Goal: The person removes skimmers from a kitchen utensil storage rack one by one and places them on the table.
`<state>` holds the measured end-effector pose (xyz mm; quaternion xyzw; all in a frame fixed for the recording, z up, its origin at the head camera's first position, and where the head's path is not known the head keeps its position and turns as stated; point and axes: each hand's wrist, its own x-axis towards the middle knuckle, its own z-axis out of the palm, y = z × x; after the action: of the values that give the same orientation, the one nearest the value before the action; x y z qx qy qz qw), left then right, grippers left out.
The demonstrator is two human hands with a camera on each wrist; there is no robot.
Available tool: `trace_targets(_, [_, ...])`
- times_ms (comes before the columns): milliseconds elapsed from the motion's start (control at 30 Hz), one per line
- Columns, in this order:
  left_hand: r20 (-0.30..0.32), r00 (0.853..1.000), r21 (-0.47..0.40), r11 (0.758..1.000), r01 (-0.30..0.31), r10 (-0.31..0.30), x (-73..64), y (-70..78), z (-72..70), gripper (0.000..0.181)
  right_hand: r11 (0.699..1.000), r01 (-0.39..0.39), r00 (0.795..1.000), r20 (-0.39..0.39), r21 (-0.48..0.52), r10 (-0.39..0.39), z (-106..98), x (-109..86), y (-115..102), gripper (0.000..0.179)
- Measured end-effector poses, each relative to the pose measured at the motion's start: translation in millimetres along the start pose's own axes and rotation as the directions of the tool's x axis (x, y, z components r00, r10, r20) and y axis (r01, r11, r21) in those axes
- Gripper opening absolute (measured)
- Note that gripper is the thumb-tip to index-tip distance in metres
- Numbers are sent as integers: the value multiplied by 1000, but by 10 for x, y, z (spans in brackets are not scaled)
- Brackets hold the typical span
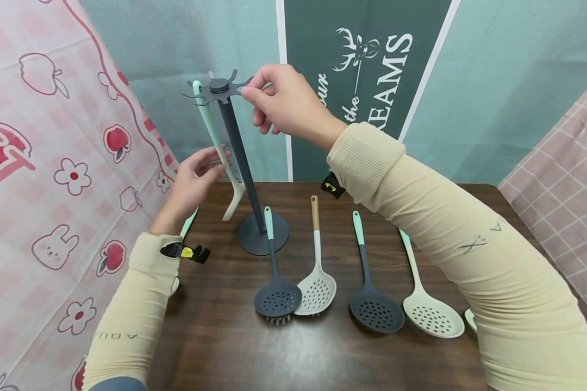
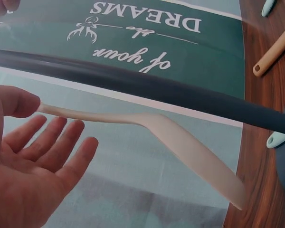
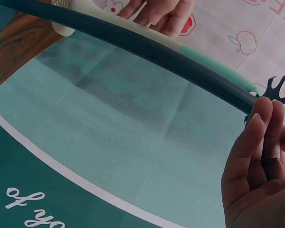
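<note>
A dark grey utensil rack (image 1: 239, 146) stands upright on a round base, with hooks around its top. From one hook on its left hangs a spatula (image 1: 210, 122) with a mint upper handle and cream blade. My right hand (image 1: 286, 100) pinches a hook on the right of the rack's top between thumb and fingers. Beside the hanging spatula is my left hand (image 1: 198, 174). In the left wrist view its thumb touches or nearly touches the spatula's cream shaft (image 2: 99, 117), while the other fingers are extended and spread below.
On the brown table (image 1: 215, 347) lie a dark skimmer (image 1: 276, 298), a white wooden-handled skimmer (image 1: 319, 293), another dark skimmer (image 1: 376, 312) and a cream skimmer (image 1: 432, 315). A mint handle (image 1: 189, 221) shows behind the left forearm. Curtains hang behind and at both sides.
</note>
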<state>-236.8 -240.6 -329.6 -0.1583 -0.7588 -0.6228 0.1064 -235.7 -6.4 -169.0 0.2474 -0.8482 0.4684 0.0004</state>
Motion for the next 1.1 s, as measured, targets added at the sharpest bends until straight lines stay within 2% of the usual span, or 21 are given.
trace_targets(100, [13, 1000, -9, 1000, -18, 19, 10, -1, 21, 39, 1000, -1, 1000, 0, 2, 1, -1, 1, 2, 17])
trace_targets(300, [33, 999, 9, 1000, -14, 14, 11, 0, 26, 38, 1000, -3, 1000, -2, 7, 3, 2, 0, -2, 17])
trace_targets(500, [30, 1000, 0, 1000, -9, 9, 7, -10, 32, 35, 1000, 3, 1000, 1, 6, -3, 8, -2, 3, 17])
trace_targets(1100, [26, 999, -24, 999, -45, 46, 20, -40, 48, 35, 1000, 1, 1000, 2, 17, -1, 3, -1, 22, 16])
